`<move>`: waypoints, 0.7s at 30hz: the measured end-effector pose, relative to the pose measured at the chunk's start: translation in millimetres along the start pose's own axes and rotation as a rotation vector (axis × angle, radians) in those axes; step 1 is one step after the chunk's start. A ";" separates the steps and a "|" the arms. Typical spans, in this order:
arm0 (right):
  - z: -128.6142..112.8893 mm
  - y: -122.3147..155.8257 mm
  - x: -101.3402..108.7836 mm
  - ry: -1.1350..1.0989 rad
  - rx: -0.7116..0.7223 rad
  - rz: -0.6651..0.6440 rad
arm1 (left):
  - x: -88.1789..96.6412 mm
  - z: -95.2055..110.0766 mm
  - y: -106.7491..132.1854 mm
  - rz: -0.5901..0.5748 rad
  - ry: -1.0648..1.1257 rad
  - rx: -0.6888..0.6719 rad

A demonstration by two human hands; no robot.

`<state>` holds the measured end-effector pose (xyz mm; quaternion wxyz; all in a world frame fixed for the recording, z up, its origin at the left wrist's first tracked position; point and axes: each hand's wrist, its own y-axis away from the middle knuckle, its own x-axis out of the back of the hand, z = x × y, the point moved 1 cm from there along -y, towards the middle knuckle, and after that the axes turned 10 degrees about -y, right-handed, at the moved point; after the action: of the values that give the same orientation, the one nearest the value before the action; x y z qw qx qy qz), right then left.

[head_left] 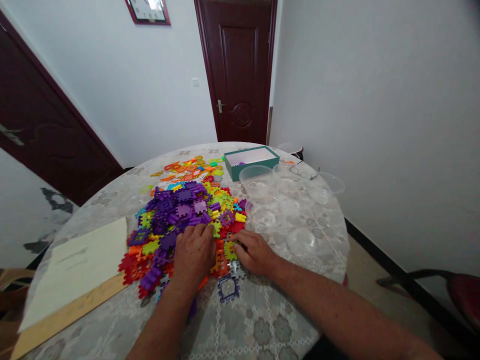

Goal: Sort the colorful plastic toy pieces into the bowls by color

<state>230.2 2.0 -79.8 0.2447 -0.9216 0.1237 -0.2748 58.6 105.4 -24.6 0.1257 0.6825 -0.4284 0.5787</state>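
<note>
A heap of toothed interlocking plastic blocks (pixel 183 210) in purple, red, orange and yellow-green is spread over the table. My left hand (pixel 195 252) lies on the near side of this heap, fingers curled down; whatever is under them is hidden. Just to its right, my right hand (pixel 253 250) has its thumb and forefinger closed at the right edge of a yellow-green square block (pixel 230 251). Below that block are a grey piece (pixel 236 270) and a dark purple square frame (pixel 228 288), flat on the tablecloth.
Behind the heap stands a green box (pixel 252 162) with a white inside. Clear plastic tubs (pixel 258 181) and lids (pixel 302 241) cover the right side. On the left lie a pale sheet (pixel 82 265) and a tan strip (pixel 71 312). Smaller orange and yellow pieces (pixel 187 170) are at the back.
</note>
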 end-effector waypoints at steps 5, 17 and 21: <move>-2.2 0.7 1.9 -0.049 -0.014 0.002 | 2.9 -3.8 -4.1 -0.035 -0.047 -0.018; -2.4 0.8 3.8 -0.106 -0.056 0.024 | 12.7 -7.2 -5.4 0.159 0.003 0.230; -4.0 -1.9 7.8 -0.126 -0.162 0.087 | 32.3 -4.7 3.6 0.265 0.300 0.377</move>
<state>234.5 -0.7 -72.5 0.1885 -0.9475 0.1699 -0.1945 51.7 92.2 4.6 -0.0184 0.5386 -0.3752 0.7542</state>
